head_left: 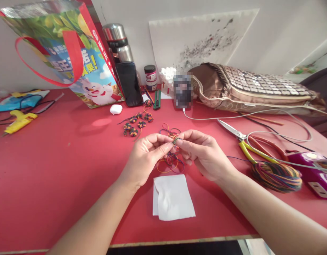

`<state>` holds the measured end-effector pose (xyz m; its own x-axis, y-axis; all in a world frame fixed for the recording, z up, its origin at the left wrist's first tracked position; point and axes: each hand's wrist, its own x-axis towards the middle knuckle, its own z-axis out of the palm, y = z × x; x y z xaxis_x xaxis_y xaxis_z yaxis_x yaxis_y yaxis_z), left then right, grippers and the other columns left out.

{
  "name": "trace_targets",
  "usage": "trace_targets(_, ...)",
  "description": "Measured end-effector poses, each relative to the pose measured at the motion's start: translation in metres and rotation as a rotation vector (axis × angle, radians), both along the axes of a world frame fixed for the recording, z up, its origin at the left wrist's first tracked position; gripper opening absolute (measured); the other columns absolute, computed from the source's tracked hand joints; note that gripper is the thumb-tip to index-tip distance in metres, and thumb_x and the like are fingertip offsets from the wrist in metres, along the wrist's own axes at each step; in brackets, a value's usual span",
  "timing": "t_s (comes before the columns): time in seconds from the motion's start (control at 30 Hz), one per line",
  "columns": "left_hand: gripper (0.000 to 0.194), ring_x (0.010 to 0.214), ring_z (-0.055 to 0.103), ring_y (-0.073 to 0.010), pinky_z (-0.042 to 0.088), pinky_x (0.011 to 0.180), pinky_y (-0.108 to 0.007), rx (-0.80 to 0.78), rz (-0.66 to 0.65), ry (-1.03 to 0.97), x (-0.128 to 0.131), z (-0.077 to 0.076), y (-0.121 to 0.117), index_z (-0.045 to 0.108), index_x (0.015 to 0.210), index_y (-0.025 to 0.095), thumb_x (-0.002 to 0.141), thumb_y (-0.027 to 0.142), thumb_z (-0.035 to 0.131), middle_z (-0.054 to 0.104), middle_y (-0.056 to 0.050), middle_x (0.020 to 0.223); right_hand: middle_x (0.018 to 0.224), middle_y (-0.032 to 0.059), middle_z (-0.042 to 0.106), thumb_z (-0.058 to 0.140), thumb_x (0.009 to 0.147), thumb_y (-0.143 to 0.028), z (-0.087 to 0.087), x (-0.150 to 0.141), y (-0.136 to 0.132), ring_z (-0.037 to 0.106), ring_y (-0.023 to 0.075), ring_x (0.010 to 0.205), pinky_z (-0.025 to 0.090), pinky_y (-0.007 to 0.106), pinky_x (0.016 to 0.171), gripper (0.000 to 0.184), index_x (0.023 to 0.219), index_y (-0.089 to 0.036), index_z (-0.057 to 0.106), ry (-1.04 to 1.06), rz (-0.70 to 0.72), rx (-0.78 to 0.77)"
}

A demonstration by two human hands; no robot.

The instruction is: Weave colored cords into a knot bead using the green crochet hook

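**Closely pinched: a small knot between two hands**

Spread wide across the view: red table, cluttered along the back. Standing at the far left, a printed shopping bag with red handles; lying at the far right, a beaded cushion. Nearer, on the right, a skein of multicoloured cord, yellow-handled scissors just behind it. Flat on the table below the hands, a folded white tissue. Meeting above the table's middle, left hand and right hand, fingertips almost touching. Clasped between thumbs and forefingers of both, a tiny woven knot, loose coloured strands trailing from it to the table. Beyond the hands, a cluster of finished knots.
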<state>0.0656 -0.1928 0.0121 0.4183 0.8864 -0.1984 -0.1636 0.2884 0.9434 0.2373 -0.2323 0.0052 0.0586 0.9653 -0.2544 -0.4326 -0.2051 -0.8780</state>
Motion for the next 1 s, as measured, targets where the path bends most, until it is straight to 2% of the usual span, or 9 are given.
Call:
trace_targets(0.23, 0.018, 0.071, 0.064, -0.012, 0.053, 0.069, -0.025, 0.044, 0.045, 0.036, 0.002, 0.003, 0.0, 0.078, 0.084, 0.018, 0.075, 0.03, 0.089, 0.073, -0.002, 0.078, 0.065, -0.0021, 0.067, 0.099, 0.062, -0.038, 0.0, -0.001, 0.0, 0.05, 0.0073, 0.049, 0.041, 0.021, 0.042, 0.039, 0.079, -0.018, 0.071, 0.044, 0.018, -0.005)
trace_targets(0.4, 0.021, 0.067, 0.059, -0.0119, 0.049, 0.064, -0.025, 0.045, 0.04, 0.048, 0.003, 0.004, 0.0, 0.077, 0.083, 0.018, 0.074, 0.032, 0.089, 0.07, -0.001, 0.075, 0.07, -0.0025, 0.07, 0.097, 0.067, -0.038, -0.002, -0.002, 0.0, 0.05, 0.0067, 0.047, 0.038, 0.022, 0.042, 0.036, 0.089, -0.019, 0.075, 0.009, 0.022, 0.081)
trace_targets(0.53, 0.022, 0.064, 0.054, -0.0111, 0.045, 0.062, -0.025, 0.078, 0.012, 0.059, 0.002, 0.004, -0.001, 0.076, 0.083, 0.018, 0.081, 0.039, 0.085, 0.067, -0.001, 0.073, 0.066, -0.0022, 0.069, 0.095, 0.069, -0.041, -0.005, -0.003, 0.0, 0.048, 0.0067, 0.046, 0.034, 0.022, 0.041, 0.035, 0.084, -0.019, 0.073, -0.005, 0.008, 0.1)
trace_targets(0.63, 0.025, 0.071, 0.057, -0.0126, 0.047, 0.068, -0.026, 0.115, 0.014, 0.061, 0.002, 0.004, -0.001, 0.076, 0.085, 0.019, 0.086, 0.043, 0.081, 0.067, -0.002, 0.079, 0.06, -0.0038, 0.063, 0.094, 0.07, -0.04, -0.006, -0.003, 0.0, 0.046, 0.0074, 0.045, 0.033, 0.023, 0.041, 0.032, 0.084, -0.019, 0.074, -0.032, -0.026, 0.094)
trace_targets(0.73, 0.027, 0.074, 0.056, -0.0135, 0.047, 0.069, -0.027, 0.207, 0.028, 0.113, 0.001, 0.004, -0.002, 0.076, 0.086, 0.02, 0.09, 0.046, 0.076, 0.065, -0.001, 0.079, 0.06, -0.0038, 0.062, 0.089, 0.075, -0.038, -0.005, -0.004, -0.002, 0.046, 0.008, 0.046, 0.034, 0.025, 0.043, 0.025, 0.084, -0.019, 0.074, -0.148, -0.073, 0.131)
trace_targets(0.8, 0.029, 0.071, 0.054, -0.0132, 0.046, 0.067, -0.027, 0.25, 0.035, 0.154, 0.001, 0.005, -0.002, 0.075, 0.085, 0.02, 0.091, 0.048, 0.076, 0.061, 0.0, 0.075, 0.066, -0.0016, 0.066, 0.085, 0.08, -0.034, -0.006, -0.005, -0.005, 0.051, 0.0096, 0.051, 0.04, 0.027, 0.048, 0.018, 0.085, -0.02, 0.074, -0.262, -0.11, 0.197)
trace_targets(0.9, 0.026, 0.071, 0.055, -0.0121, 0.047, 0.067, -0.025, 0.228, 0.044, 0.14, 0.002, 0.006, -0.003, 0.071, 0.086, 0.02, 0.088, 0.044, 0.08, 0.063, 0.001, 0.076, 0.077, 0.0008, 0.068, 0.079, 0.086, -0.026, -0.008, -0.007, -0.009, 0.06, 0.0134, 0.066, 0.047, 0.031, 0.06, 0.007, 0.086, -0.022, 0.074, -0.434, -0.152, 0.344)
trace_targets(1.0, 0.023, 0.076, 0.061, -0.0119, 0.051, 0.07, -0.024, 0.203, 0.037, 0.095, 0.003, 0.006, -0.003, 0.069, 0.088, 0.02, 0.082, 0.035, 0.085, 0.068, 0.0, 0.083, 0.081, 0.0007, 0.065, 0.076, 0.089, -0.021, -0.011, -0.008, -0.011, 0.06, 0.0139, 0.069, 0.047, 0.032, 0.063, 0.003, 0.088, -0.023, 0.075, -0.568, -0.169, 0.449)
